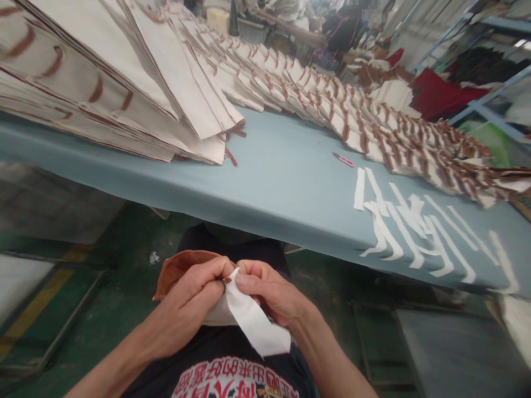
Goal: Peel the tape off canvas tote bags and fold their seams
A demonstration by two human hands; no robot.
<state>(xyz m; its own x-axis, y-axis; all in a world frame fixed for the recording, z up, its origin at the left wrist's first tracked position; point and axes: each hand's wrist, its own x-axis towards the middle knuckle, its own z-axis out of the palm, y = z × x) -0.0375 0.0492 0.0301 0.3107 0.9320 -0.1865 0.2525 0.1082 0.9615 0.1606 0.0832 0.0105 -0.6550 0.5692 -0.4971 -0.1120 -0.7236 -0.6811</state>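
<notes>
My left hand (191, 298) and my right hand (269, 290) meet over my lap, below the table edge. Both are closed in a pinch on the top end of a white fabric strip (255, 323), which hangs down toward my shirt. A brown and cream fabric piece (178, 268) lies under my left hand, its brown edge curling out to the left. The fingertips press together at the strip's upper corner.
A blue-covered table (265, 177) stretches ahead. Stacks of cream bags with brown handles (124, 94) fill its left and far side. Several loose white strips (410, 232) lie at the right, a small pink tool (343, 160) beyond them. A person works far back.
</notes>
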